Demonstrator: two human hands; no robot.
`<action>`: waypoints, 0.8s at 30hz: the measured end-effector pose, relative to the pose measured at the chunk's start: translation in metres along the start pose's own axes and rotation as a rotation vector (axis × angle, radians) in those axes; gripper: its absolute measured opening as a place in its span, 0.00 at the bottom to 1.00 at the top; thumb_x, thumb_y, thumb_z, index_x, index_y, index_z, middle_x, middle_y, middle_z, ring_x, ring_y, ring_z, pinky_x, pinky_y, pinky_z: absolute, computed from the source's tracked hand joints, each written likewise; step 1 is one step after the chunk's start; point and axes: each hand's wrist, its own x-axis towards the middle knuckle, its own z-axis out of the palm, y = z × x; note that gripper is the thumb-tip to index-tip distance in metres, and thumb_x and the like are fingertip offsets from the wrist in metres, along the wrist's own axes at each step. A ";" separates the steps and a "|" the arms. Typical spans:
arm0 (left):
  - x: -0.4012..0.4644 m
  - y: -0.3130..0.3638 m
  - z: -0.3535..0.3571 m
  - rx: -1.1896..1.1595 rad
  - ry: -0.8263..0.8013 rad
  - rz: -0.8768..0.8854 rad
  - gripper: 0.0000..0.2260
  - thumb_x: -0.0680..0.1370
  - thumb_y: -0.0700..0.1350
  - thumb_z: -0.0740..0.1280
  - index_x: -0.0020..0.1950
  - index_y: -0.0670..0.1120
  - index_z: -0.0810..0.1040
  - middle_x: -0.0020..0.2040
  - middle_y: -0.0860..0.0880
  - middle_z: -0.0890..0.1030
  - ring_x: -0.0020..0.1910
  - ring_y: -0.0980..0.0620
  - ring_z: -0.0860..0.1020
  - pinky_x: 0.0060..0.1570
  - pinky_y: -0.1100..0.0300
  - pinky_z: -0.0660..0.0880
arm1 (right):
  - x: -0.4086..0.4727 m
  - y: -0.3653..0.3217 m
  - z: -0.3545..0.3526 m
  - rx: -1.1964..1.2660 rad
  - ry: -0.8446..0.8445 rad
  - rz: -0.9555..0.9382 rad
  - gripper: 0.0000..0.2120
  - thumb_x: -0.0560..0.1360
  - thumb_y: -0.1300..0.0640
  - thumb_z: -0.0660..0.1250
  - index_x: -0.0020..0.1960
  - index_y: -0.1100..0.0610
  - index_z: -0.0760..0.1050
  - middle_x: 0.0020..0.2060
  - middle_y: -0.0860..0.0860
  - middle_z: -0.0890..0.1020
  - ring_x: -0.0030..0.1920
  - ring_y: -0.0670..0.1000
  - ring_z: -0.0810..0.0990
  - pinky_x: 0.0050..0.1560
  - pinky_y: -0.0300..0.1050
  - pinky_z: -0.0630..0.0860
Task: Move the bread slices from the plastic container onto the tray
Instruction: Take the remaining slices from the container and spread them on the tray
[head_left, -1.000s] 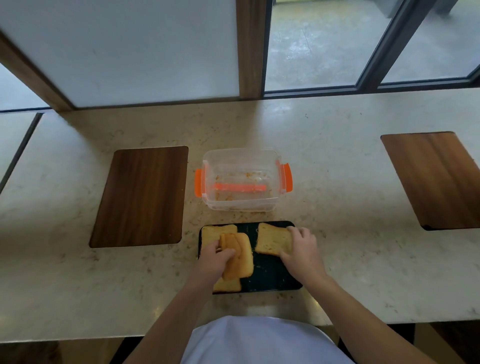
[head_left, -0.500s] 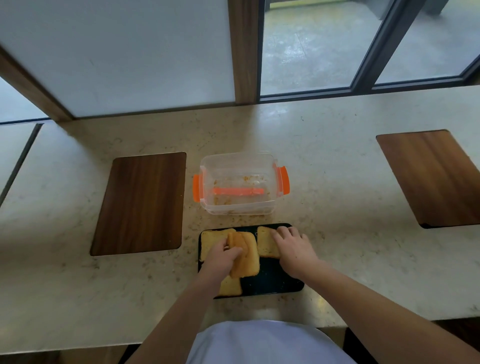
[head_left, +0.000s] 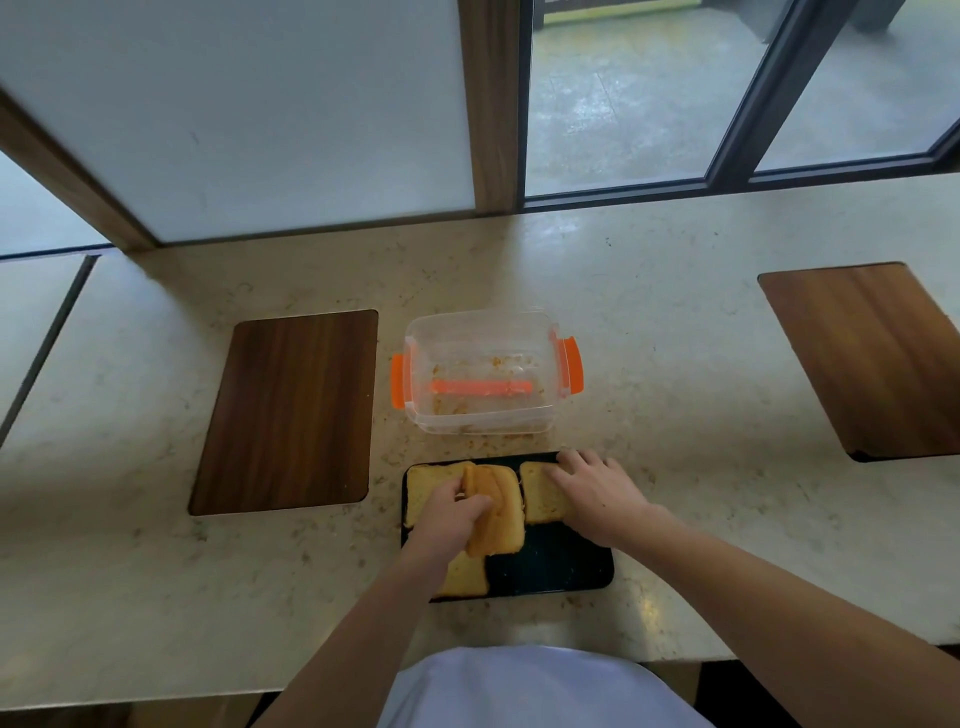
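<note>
A black tray (head_left: 550, 566) lies near the counter's front edge, just in front of a clear plastic container (head_left: 485, 374) with orange clips that holds only crumbs. My left hand (head_left: 449, 514) grips a golden bread slice (head_left: 493, 509), tilted over the tray's left half. Under it lie two slices, one at the tray's far left (head_left: 428, 480) and one at the near left (head_left: 465, 577). My right hand (head_left: 597, 491) rests flat with spread fingers on a slice (head_left: 537, 496) at the tray's far right.
A dark wooden board (head_left: 288, 410) is set into the counter left of the container, and another wooden board (head_left: 872, 358) sits at the right. Crumbs dot the counter between container and tray. A window wall runs behind the counter.
My right hand has slid its slice leftward toward the slice held by my left hand. My left hand stays with its tilted slice over the tray.
</note>
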 end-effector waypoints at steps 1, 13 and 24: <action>0.000 0.000 0.000 -0.004 0.000 -0.002 0.25 0.79 0.47 0.68 0.76 0.48 0.67 0.65 0.48 0.77 0.61 0.45 0.76 0.64 0.40 0.74 | 0.001 0.000 -0.001 0.000 0.003 0.000 0.36 0.75 0.50 0.70 0.78 0.50 0.58 0.74 0.57 0.66 0.71 0.61 0.65 0.67 0.59 0.70; 0.001 -0.001 -0.001 0.008 -0.006 -0.008 0.25 0.80 0.47 0.67 0.76 0.48 0.67 0.64 0.48 0.77 0.60 0.46 0.76 0.64 0.40 0.73 | 0.011 0.010 -0.009 0.066 -0.096 0.037 0.48 0.69 0.51 0.75 0.80 0.53 0.50 0.76 0.55 0.63 0.74 0.60 0.62 0.72 0.61 0.66; 0.004 0.003 0.005 0.016 -0.010 -0.007 0.22 0.79 0.48 0.68 0.73 0.49 0.69 0.62 0.49 0.77 0.59 0.47 0.76 0.63 0.42 0.75 | 0.010 0.004 -0.007 0.101 -0.069 0.101 0.44 0.70 0.51 0.75 0.79 0.54 0.56 0.74 0.56 0.66 0.72 0.61 0.64 0.70 0.60 0.68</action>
